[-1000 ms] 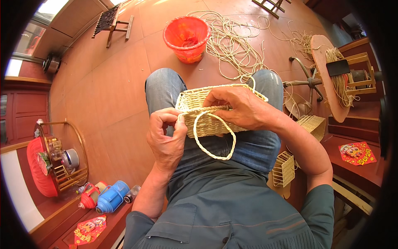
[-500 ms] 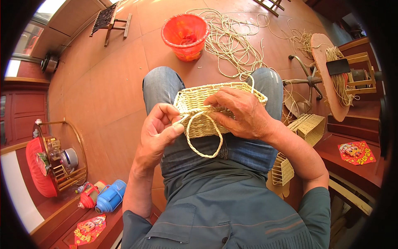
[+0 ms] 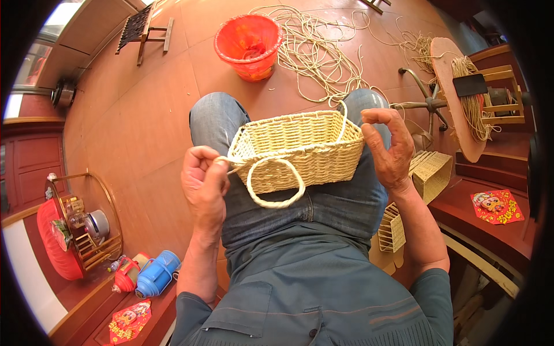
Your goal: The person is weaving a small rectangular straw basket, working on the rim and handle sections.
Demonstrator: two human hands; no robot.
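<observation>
A pale, woven rectangular basket (image 3: 323, 163) rests across my thighs, its opening tilted up. A round loop handle of twisted cord (image 3: 276, 203) hangs from its near long rim. At the basket's left corner, my left hand (image 3: 203, 181) pinches a cord end (image 3: 234, 168) between thumb and index finger. Off the right end of the basket, my right hand (image 3: 393, 147) is raised with thumb and index finger curved and apart, and no cord shows between them. Another cord strand (image 3: 344, 118) arches over the far right rim and down into the basket.
Ahead on the tiled floor stand a red bucket (image 3: 248, 49) and a tangled heap of cord (image 3: 317, 55). To the right are a wheeled stand with a board (image 3: 447, 98), more woven baskets (image 3: 433, 176) and a bench. Blue (image 3: 156, 274) and red flasks stand at the lower left.
My right hand has left the rim and moved right, its fingers opening. My left hand has drawn slightly left with the cord end. More of the basket now shows.
</observation>
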